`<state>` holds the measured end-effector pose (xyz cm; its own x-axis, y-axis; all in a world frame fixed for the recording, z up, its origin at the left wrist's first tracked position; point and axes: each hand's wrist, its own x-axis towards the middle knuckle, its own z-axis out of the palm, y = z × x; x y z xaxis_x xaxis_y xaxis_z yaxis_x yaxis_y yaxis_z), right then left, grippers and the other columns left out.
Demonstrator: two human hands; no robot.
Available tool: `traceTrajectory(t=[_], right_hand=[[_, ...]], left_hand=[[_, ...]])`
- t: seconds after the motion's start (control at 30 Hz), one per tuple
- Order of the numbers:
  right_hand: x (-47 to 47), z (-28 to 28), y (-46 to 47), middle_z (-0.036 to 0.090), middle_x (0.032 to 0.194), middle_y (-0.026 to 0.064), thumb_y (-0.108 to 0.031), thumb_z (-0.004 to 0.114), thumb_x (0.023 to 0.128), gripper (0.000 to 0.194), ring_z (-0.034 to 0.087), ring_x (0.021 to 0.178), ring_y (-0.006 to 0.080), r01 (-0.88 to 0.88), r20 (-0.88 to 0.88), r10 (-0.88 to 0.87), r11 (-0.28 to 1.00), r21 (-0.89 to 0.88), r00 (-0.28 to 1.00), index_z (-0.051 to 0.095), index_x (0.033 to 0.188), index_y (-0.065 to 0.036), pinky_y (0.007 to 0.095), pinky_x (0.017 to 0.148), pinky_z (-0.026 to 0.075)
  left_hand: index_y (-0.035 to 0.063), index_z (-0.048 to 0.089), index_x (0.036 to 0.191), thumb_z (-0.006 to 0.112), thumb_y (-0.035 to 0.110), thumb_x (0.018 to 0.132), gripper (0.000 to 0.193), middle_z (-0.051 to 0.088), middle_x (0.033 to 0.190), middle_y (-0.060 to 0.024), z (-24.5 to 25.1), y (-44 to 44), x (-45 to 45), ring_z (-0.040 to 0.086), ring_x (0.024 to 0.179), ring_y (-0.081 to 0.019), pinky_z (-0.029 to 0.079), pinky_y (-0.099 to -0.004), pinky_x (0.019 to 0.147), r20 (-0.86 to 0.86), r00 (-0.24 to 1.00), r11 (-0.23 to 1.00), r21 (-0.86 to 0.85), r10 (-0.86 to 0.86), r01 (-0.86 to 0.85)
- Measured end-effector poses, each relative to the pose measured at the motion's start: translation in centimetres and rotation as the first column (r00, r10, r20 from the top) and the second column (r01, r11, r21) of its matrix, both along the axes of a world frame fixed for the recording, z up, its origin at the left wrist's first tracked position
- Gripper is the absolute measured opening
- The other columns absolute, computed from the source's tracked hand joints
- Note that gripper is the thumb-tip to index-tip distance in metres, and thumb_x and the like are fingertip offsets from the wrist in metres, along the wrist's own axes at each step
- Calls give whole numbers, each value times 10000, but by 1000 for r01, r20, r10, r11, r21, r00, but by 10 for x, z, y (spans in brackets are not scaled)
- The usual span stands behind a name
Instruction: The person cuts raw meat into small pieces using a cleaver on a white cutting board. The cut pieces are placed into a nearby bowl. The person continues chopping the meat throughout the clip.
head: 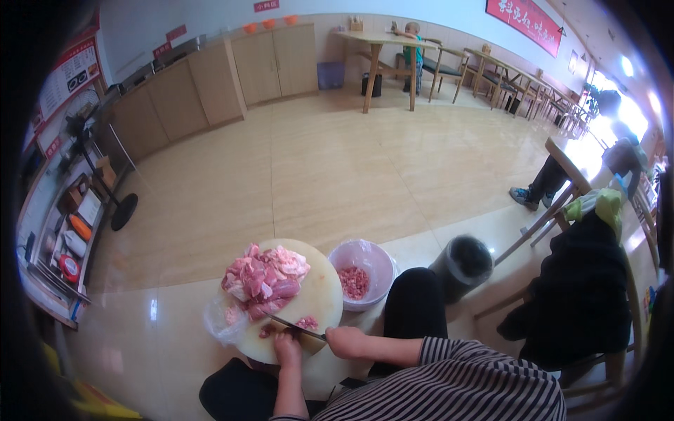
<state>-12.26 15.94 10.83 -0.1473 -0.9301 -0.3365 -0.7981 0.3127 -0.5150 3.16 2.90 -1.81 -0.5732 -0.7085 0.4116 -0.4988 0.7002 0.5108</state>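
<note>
My right hand (pixel 345 342) grips the handle of a kitchen knife (pixel 295 324), its blade slanting across a round pale cutting board (pixel 324 273). Bunched close to the blade, the fingers of my left hand (pixel 287 348) hold a small piece of dark red meat (pixel 267 330) against the board; the fingertips are partly hidden. Small chopped meat bits (pixel 307 322) lie just beyond the knife. A large heap of raw meat (pixel 263 279) covers the board's far left. At its left edge hangs a clear plastic bag (pixel 224 318) with some pink meat inside.
Right of the board stands a plastic-lined bowl (pixel 376 273) holding chopped meat (pixel 354 282). A lined dark bin (pixel 463 266) is beyond my knee. A wooden chair with a black garment (pixel 579 294) is at right. A standing fan (pixel 100 173) is at left; a child (pixel 413 55) stands by a far table.
</note>
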Motion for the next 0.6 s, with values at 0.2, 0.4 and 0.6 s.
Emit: traceTrajectory(t=[0.2,0.4,0.6], right_hand=[[11,-5,7,655,831,240,-91,468,831,151,660,777,391,-23,-15,23,1000,-19,1000,552,910,6,484,675,522],[13,-9,9,659,835,227,-101,472,834,159,662,778,379,-58,-36,57,997,-42,998,552,925,3,483,668,522],[9,-10,9,656,831,221,-107,470,837,162,659,776,378,-58,-41,57,998,-20,998,559,922,-2,481,663,522]], left_hand=[[38,651,896,592,17,723,184,630,891,-161,-1,6,12,562,868,-361,445,-434,833,140,990,999,8,33,-35],[36,650,892,548,5,733,192,627,876,-174,-9,8,10,565,865,-370,445,-437,821,52,994,994,43,95,-97],[39,653,895,548,15,745,185,630,879,-173,-16,6,7,565,865,-371,450,-440,808,67,996,998,3,65,-65]])
